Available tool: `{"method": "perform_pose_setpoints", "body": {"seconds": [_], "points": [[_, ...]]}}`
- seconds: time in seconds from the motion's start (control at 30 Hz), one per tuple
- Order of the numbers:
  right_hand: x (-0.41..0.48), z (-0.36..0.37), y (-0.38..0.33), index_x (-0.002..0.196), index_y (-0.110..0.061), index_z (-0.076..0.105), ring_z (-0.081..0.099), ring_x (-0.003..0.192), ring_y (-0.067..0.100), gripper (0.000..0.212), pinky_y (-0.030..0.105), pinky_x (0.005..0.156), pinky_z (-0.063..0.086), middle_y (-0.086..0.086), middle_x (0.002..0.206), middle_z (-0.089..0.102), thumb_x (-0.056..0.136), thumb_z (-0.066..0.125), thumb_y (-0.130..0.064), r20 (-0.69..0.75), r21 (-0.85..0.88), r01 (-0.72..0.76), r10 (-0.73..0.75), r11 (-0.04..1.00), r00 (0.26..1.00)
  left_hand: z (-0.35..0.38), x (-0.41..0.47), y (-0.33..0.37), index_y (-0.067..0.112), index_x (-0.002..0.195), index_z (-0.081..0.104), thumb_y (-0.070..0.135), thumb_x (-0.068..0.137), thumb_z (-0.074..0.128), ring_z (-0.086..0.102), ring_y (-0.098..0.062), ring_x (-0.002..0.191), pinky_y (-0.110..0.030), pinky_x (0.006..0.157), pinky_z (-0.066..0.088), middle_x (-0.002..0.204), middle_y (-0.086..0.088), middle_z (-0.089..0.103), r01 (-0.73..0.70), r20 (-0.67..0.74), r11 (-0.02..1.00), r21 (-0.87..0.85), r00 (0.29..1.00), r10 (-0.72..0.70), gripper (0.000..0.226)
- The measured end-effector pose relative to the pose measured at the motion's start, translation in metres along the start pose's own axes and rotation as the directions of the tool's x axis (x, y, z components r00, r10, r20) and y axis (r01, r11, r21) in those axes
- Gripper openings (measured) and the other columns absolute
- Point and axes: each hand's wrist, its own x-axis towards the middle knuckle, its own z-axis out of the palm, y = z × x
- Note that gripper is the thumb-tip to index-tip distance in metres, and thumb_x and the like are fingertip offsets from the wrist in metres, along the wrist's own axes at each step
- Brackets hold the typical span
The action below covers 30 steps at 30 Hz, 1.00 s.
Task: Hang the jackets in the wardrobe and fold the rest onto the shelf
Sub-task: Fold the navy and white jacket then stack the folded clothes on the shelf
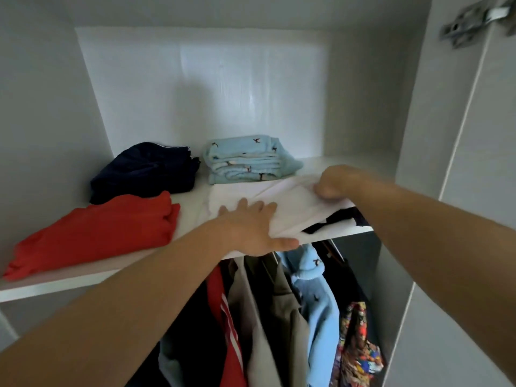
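A folded white garment (290, 206) with a black print lies at the front right of the white wardrobe shelf (192, 210). My left hand (251, 226) lies on its near left part, fingers spread on top and thumb tucked under the front edge. My right hand (333, 181) grips the garment's far right side with curled fingers. On the shelf also lie a folded red garment (97, 233) at the front left, a folded navy one (145, 170) behind it, and a folded light blue patterned one (245, 159) at the back middle.
Below the shelf hang several jackets: a red one with white stripes (229, 331), a beige one (268, 317), a light blue fleece (315, 297) and a colourful patterned one (357, 344). The wardrobe's right wall and door with a metal hinge (472, 20) stand at the right.
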Motion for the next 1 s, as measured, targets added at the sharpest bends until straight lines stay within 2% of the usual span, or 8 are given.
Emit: {"method": "perform_pose_setpoints", "body": {"seconds": [0.23, 0.37, 0.47, 0.57, 0.67, 0.8, 0.93, 1.0], "points": [[-0.023, 0.018, 0.053, 0.093, -0.007, 0.056, 0.051, 0.086, 0.029, 0.057, 0.032, 0.08, 0.039, 0.011, 0.088, 0.055, 0.101, 0.036, -0.06, 0.085, 0.215, -0.257, 0.244, 0.942, 0.966, 0.0, 0.0, -0.035, 0.037, 0.161, 0.003, 0.092, 0.072, 0.015, 0.001, -0.026, 0.156, -0.061, 0.121, 0.008, 0.17, 0.008, 0.004, -0.122, -0.085, 0.992, -0.017, 0.989, 0.12, 0.105], [-0.026, 0.015, 0.052, 0.075, -0.012, 0.048, 0.04, 0.051, 0.02, 0.049, 0.025, 0.051, 0.034, 0.006, 0.057, 0.041, 0.096, 0.052, -0.056, 0.243, 0.549, -0.352, 0.258, 0.758, 0.935, -0.003, 0.004, -0.035, 0.038, 0.16, 0.012, 0.093, 0.076, 0.005, 0.008, -0.025, 0.156, -0.06, 0.121, 0.008, 0.169, 0.009, 0.011, -0.088, -0.072, 0.993, -0.078, 0.994, 0.083, 0.101], [-0.026, 0.01, 0.048, 0.071, -0.015, 0.049, 0.037, 0.048, 0.016, 0.038, 0.024, 0.056, 0.04, 0.003, 0.056, 0.044, 0.094, 0.061, -0.043, 0.343, 0.657, -0.385, 0.198, 0.648, 0.918, -0.015, 0.011, -0.028, 0.033, 0.151, 0.043, 0.087, 0.086, 0.006, 0.036, -0.026, 0.145, -0.045, 0.119, 0.023, 0.16, 0.001, 0.038, -0.002, -0.055, 0.951, -0.311, 0.998, -0.016, 0.093], [-0.025, 0.002, 0.045, 0.084, -0.013, 0.062, 0.057, 0.059, 0.018, 0.026, 0.027, 0.054, 0.051, 0.003, 0.068, 0.061, 0.092, 0.067, -0.038, 0.37, 0.768, -0.397, 0.157, 0.502, 0.916, -0.029, 0.037, -0.015, 0.017, 0.138, 0.055, 0.064, 0.102, 0.016, 0.052, -0.029, 0.127, -0.048, 0.111, 0.037, 0.142, -0.01, 0.056, 0.11, -0.233, 0.966, -0.234, 0.958, -0.166, 0.071], [-0.026, -0.004, 0.043, 0.095, -0.015, 0.063, 0.062, 0.072, 0.022, 0.013, 0.027, 0.052, 0.051, 0.005, 0.082, 0.065, 0.093, 0.067, -0.027, 0.432, 0.794, -0.417, 0.073, 0.442, 0.899, -0.027, 0.06, 0.002, 0.02, 0.143, 0.046, 0.057, 0.102, 0.026, 0.044, -0.032, 0.135, -0.053, 0.114, 0.031, 0.147, -0.011, 0.049, 0.285, -0.385, 0.941, -0.183, 0.86, -0.335, 0.058], [-0.028, -0.007, 0.041, 0.095, -0.018, 0.063, 0.059, 0.074, 0.022, 0.01, 0.022, 0.048, 0.043, 0.004, 0.085, 0.063, 0.088, 0.058, -0.015, 0.459, 0.796, -0.392, -0.039, 0.46, 0.887, -0.011, 0.077, 0.013, 0.026, 0.152, 0.035, 0.054, 0.102, 0.021, 0.027, -0.032, 0.144, -0.057, 0.112, 0.025, 0.158, -0.005, 0.032, 0.26, -0.226, 0.961, -0.097, 0.934, -0.276, 0.059], [-0.031, -0.012, 0.034, 0.086, -0.008, 0.06, 0.059, 0.084, 0.028, 0.016, 0.037, 0.074, 0.053, 0.012, 0.086, 0.061, 0.095, 0.052, -0.018, 0.413, 0.819, -0.322, -0.099, 0.475, 0.905, -0.012, 0.085, 0.014, 0.028, 0.153, 0.029, 0.052, 0.102, 0.02, 0.018, -0.033, 0.149, -0.065, 0.114, 0.018, 0.162, -0.002, 0.023, 0.309, -0.156, 0.937, -0.16, 0.93, -0.333, 0.058], [-0.026, -0.01, 0.029, 0.081, -0.016, 0.054, 0.057, 0.076, 0.023, 0.022, 0.033, 0.073, 0.052, 0.005, 0.081, 0.055, 0.101, 0.049, -0.023, 0.317, 0.872, -0.252, -0.092, 0.419, 0.944, -0.013, 0.087, 0.019, 0.029, 0.154, 0.028, 0.054, 0.101, 0.019, 0.013, -0.034, 0.15, -0.067, 0.114, 0.013, 0.163, -0.001, 0.02, 0.346, -0.129, 0.925, -0.156, 0.921, -0.366, 0.059]]}}
